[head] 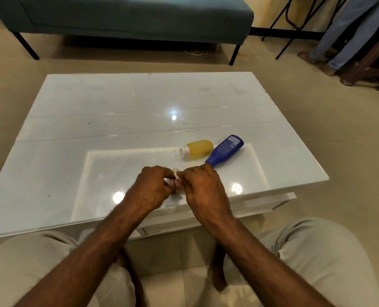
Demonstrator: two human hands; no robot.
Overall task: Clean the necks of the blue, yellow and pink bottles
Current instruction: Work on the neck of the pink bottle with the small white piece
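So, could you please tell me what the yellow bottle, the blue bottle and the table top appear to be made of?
Yellow bottle: likely translucent plastic, light glowing through it, with an opaque white cap.
Blue bottle: likely opaque plastic, slight sheen, printed label.
Table top: glossy white, probably glass or lacquer; it mirrors the ceiling lights sharply.

White table, teal sofa
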